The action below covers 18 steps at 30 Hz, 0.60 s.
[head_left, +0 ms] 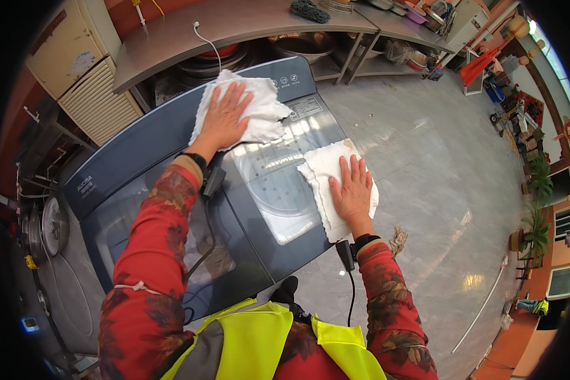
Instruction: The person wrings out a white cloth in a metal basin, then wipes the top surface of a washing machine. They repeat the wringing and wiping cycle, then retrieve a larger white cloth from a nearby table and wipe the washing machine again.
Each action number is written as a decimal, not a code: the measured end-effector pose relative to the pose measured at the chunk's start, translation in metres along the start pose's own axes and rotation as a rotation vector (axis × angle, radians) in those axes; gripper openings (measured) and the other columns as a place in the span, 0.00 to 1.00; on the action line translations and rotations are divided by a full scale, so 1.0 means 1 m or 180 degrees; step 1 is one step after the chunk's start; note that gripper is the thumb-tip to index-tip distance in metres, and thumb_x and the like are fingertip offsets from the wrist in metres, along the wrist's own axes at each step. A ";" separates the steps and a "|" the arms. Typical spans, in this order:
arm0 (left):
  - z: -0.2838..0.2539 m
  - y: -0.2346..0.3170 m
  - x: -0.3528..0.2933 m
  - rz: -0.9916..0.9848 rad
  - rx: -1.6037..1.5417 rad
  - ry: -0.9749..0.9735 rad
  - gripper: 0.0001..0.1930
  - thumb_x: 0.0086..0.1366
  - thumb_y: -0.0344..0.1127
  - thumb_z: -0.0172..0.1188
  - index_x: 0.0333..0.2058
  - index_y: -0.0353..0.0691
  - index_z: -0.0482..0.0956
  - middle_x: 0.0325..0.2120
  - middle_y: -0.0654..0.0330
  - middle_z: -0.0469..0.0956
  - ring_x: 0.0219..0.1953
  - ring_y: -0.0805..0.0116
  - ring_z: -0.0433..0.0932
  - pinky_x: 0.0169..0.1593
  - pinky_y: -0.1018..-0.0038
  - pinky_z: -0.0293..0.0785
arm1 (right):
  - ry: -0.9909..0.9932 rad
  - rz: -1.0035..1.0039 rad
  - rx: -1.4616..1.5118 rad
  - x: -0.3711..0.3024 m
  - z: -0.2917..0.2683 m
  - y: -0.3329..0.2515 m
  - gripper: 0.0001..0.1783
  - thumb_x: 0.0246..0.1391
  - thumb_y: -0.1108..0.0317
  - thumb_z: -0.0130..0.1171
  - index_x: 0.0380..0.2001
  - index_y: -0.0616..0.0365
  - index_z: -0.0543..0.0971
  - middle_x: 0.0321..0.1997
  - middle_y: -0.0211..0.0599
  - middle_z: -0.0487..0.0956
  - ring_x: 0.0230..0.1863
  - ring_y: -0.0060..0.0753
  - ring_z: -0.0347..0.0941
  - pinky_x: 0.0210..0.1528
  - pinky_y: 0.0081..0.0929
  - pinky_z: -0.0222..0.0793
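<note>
in the head view, the person's left hand (225, 117) lay flat and open, fingers spread, pressing a crumpled white cloth (259, 111) onto the back part of a dark grey top-loading washing machine (139, 152), just beside its control panel (297, 95) at about twelve o'clock from the lid. the right hand (351, 190) was likewise open and flat, palm down on a second white cloth (326, 168) that lay over the machine's edge at three o'clock from the glass lid (275, 183). the two cloths were apart, the lid's round window between them. both arms wore red patterned sleeves (152, 253) with black wrist devices (212, 180) and a yellow vest (259, 339) showed below. a steel counter (234, 25) ran behind the machine at twelve o'clock, and grey tiled floor (437, 158) spread toward three o'clock.
</note>
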<state>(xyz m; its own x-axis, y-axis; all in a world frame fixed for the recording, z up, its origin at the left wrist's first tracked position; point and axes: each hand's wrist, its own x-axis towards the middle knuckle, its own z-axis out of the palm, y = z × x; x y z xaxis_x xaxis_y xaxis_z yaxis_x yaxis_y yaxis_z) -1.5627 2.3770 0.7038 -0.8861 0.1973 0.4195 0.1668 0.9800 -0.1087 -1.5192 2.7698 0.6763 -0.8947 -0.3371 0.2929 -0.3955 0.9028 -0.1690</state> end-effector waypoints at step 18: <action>-0.190 0.019 -0.444 -0.2084 0.0476 -0.1587 0.36 0.68 0.37 0.47 0.74 0.43 0.49 0.76 0.50 0.43 0.77 0.48 0.37 0.75 0.49 0.30 | -0.0791 -0.3019 0.1321 -0.094 -0.007 -0.172 0.36 0.64 0.44 0.49 0.70 0.48 0.64 0.78 0.45 0.55 0.80 0.49 0.42 0.79 0.52 0.32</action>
<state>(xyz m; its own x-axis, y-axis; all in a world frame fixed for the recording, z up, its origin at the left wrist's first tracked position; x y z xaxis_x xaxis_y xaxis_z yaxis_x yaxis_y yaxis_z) -1.0841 2.3126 0.6869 -0.8773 -0.4799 -0.0048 -0.4763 0.8718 -0.1149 -1.3658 2.6483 0.6839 -0.1825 -0.9423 0.2806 -0.9509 0.0966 -0.2940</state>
